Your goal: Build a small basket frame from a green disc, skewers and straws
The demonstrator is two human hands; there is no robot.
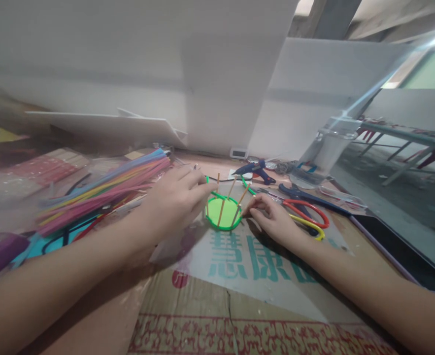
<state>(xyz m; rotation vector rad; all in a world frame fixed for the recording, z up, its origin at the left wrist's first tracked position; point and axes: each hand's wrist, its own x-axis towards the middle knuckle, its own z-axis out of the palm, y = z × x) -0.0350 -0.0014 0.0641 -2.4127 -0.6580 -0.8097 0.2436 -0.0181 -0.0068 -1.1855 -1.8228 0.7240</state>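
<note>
A small round base (pixel 215 213), light green with a bright green fuzzy rim, lies in front of me with several thin wooden sticks (pixel 221 212) standing up around its edge. A green pipe cleaner (pixel 222 196) runs across the sticks at the far side. My left hand (pixel 178 202) is at the left of the base, its thumb and fingers closed on the pipe cleaner; the fingertips are partly hidden. My right hand (pixel 271 217) rests on the table at the right, fingers pinched at the base's edge beside a stick.
Bundled coloured pipe cleaners (pixel 110 185) lie at left, near a purple tool (pixel 5 254). Behind the base is a blue glue gun (pixel 256 171). Scissors with red and yellow handles (pixel 311 212), a clear water container (pixel 318 153) and a phone (pixel 402 251) are at right.
</note>
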